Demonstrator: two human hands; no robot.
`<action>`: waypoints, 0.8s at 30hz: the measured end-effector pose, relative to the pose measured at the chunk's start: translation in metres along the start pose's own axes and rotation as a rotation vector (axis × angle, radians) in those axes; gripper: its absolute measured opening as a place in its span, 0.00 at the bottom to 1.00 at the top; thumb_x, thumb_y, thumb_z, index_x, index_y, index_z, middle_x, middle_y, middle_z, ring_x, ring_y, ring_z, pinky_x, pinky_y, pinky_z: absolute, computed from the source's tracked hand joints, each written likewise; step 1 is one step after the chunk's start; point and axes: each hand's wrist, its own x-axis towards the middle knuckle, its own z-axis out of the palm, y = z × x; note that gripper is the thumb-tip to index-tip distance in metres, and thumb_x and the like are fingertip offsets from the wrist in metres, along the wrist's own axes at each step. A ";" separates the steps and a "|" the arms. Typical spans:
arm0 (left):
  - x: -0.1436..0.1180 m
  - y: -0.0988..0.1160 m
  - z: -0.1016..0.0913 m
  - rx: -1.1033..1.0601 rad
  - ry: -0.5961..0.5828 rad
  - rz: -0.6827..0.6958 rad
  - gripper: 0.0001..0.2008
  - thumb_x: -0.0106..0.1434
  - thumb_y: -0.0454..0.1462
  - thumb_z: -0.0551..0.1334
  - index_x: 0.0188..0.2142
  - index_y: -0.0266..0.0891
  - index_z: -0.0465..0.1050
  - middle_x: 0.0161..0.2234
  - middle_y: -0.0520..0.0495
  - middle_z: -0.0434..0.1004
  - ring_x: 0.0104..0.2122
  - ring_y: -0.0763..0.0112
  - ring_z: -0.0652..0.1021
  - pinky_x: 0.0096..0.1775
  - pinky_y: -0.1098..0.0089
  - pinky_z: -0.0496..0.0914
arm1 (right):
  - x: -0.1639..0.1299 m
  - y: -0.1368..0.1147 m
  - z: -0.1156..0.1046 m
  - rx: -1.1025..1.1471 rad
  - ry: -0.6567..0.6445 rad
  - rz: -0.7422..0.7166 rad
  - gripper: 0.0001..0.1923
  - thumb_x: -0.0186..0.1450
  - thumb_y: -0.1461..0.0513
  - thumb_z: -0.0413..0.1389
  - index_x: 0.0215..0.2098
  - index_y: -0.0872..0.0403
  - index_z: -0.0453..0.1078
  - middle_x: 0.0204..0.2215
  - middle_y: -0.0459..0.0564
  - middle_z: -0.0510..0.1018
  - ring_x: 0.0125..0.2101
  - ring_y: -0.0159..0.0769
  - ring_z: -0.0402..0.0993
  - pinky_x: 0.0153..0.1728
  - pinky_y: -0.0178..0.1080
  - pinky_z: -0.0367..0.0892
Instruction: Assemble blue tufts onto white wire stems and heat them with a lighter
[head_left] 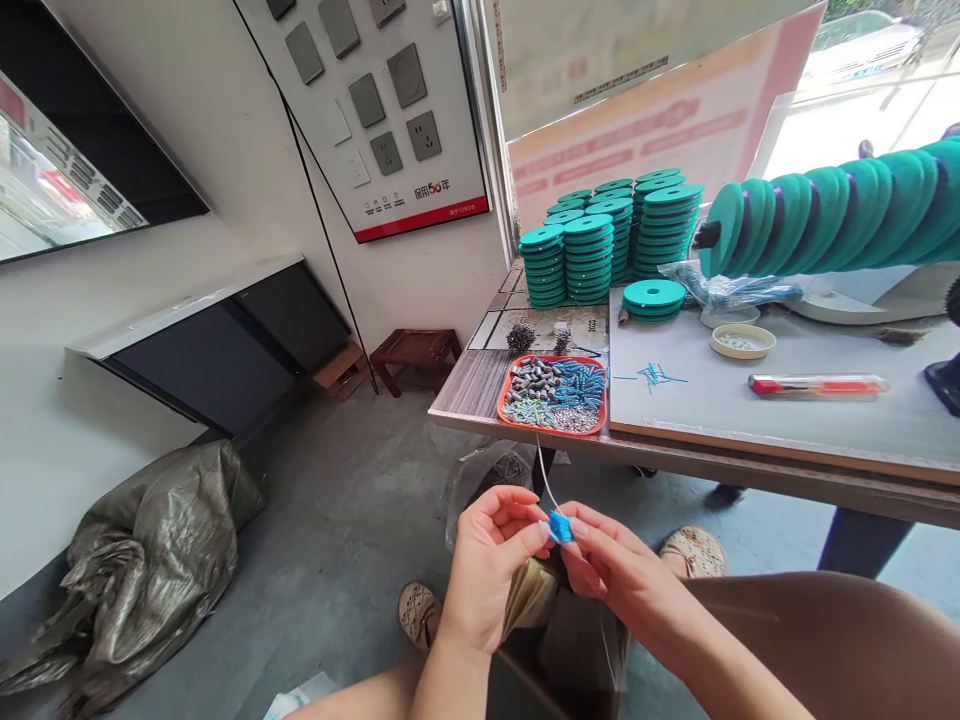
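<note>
Both hands meet below the bench (525, 425) edge: left hand (487, 560) and right hand (622, 580) fingers pinch the small blue piece (560, 527) between them, its thin white line (545, 475), apparently a cord, rising toward the orange tray (504, 400).

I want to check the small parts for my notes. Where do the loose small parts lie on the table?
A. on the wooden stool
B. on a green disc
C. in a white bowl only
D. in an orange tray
D: the orange tray at the table edge holds grey and blue small parts.
</note>
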 end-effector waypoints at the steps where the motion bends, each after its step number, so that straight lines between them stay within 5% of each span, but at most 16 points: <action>1: 0.000 0.000 0.001 0.000 0.002 -0.007 0.12 0.45 0.31 0.69 0.31 0.34 0.70 0.25 0.50 0.74 0.25 0.79 0.72 0.29 0.78 0.68 | -0.001 0.000 0.000 0.007 0.001 -0.006 0.14 0.64 0.53 0.51 0.31 0.57 0.61 0.16 0.38 0.51 0.19 0.24 0.39 0.22 0.33 0.38; 11: 0.004 0.003 -0.005 0.000 -0.145 -0.044 0.12 0.44 0.30 0.69 0.30 0.34 0.71 0.25 0.51 0.72 0.24 0.79 0.71 0.26 0.78 0.67 | -0.003 -0.007 0.000 -0.065 -0.074 0.021 0.17 0.63 0.51 0.50 0.31 0.58 0.66 0.15 0.40 0.52 0.19 0.25 0.41 0.22 0.33 0.40; 24: 0.008 0.004 -0.007 0.036 -0.101 0.012 0.12 0.43 0.30 0.69 0.28 0.34 0.70 0.25 0.49 0.76 0.25 0.76 0.74 0.30 0.77 0.68 | 0.003 -0.006 -0.004 -0.092 -0.105 0.042 0.17 0.64 0.52 0.50 0.26 0.57 0.59 0.16 0.40 0.55 0.19 0.24 0.43 0.21 0.32 0.40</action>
